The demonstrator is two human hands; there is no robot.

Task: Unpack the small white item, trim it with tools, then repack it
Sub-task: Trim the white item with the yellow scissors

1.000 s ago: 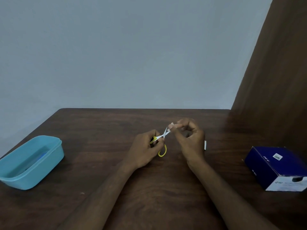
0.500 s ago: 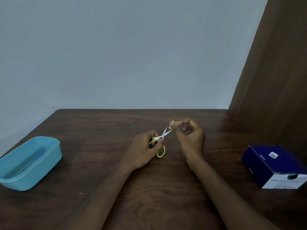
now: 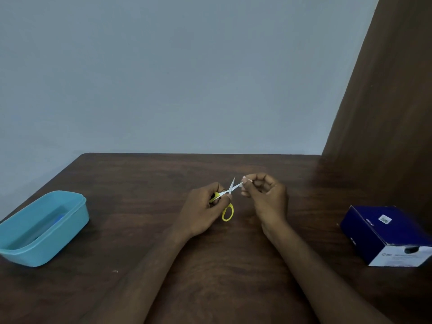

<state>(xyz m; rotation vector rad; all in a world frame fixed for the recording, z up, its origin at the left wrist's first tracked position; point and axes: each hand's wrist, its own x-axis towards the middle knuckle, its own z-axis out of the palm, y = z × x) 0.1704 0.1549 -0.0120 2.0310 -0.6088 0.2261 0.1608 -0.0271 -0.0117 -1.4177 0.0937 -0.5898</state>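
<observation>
Yellow-handled scissors (image 3: 225,202), gripped left (image 3: 205,210), now gape wider at right-pinched (image 3: 266,197) white item (image 3: 243,183).

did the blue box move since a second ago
Cannot tell: the blue box sits about as far right of the table's far corner as before; its small frame shift looks like head motion.

Box (image 3: 383,232) print too blurred to read

scissors (image 3: 228,202): yellow handles, silver blades | tub (image 3: 46,239): turquoise | box (image 3: 383,232): navy, white end | table (image 3: 140,195): dark brown woodgrain | item (image 3: 243,182): seemingly white
</observation>
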